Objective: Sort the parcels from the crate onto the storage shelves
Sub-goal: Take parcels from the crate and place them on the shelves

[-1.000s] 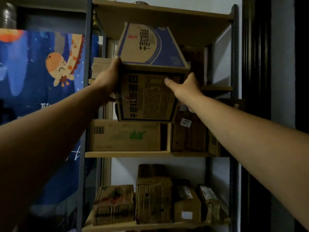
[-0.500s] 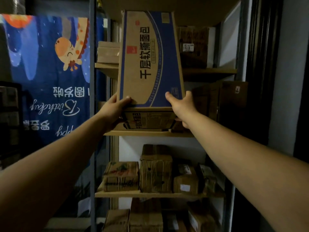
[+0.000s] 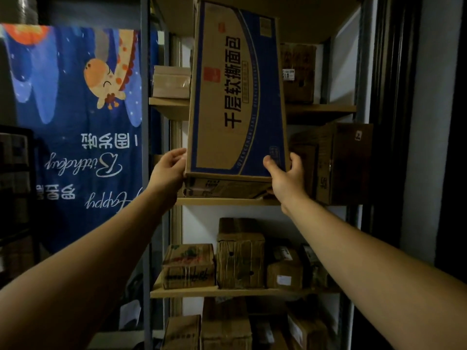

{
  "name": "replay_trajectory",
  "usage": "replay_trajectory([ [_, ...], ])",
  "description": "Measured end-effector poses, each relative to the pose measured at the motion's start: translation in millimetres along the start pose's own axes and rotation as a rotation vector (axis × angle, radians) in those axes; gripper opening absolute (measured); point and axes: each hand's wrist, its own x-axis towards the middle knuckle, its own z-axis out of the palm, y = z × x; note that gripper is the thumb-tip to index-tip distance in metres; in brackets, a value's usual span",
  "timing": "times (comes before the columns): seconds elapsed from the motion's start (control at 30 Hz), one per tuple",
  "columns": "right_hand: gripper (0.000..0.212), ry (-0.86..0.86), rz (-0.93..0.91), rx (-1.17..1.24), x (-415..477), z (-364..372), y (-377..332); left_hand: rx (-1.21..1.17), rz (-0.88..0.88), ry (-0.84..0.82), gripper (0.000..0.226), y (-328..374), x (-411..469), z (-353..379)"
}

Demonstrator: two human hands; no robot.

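Both arms reach up toward the storage shelves (image 3: pixel 252 201). The left hand (image 3: pixel 168 170) and right hand (image 3: pixel 286 176) grip the lower corners of a tall blue-and-tan parcel (image 3: pixel 237 97), standing it upright at the middle shelf's front. Smaller boxes (image 3: pixel 240 253) fill the shelves behind and below.

The cardboard box (image 3: pixel 237 97) is tan with a dark blue border and black characters. The banner (image 3: pixel 75 122) is blue with an orange giraffe (image 3: pixel 108 79) and white writing.
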Motion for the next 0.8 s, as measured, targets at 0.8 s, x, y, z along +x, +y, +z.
replay_trajectory([
  [0.8,0.056,-0.162,-0.082,-0.351,12,4,-30,-0.104,-0.160,-0.001,0.094,-3,19,-6],
])
